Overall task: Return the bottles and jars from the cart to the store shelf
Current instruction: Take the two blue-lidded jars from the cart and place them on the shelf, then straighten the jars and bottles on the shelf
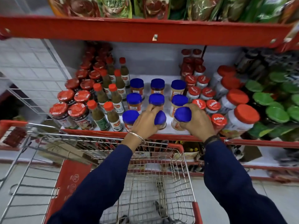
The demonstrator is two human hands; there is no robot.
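Note:
My left hand (145, 122) grips a blue-lidded jar (160, 118) at the front of the shelf (171, 136), in the middle column of blue-lidded jars. My right hand (198, 121) grips another blue-lidded jar (182, 116) tilted at the front of the right column. Several more blue-lidded jars (156, 99) stand upright behind them in three columns. The wire cart (186, 167) sits below my arms, pressed against the shelf; the part of its basket I can see holds no bottles or jars.
Red-capped sauce bottles (111, 113) and red-lidded dark jars (76, 110) fill the shelf's left. Red-lidded white jars (242, 115) and green-lidded jars (276, 113) crowd the right. A red upper shelf edge (145, 31) hangs overhead. A red seat flap (71, 180) stands in the cart.

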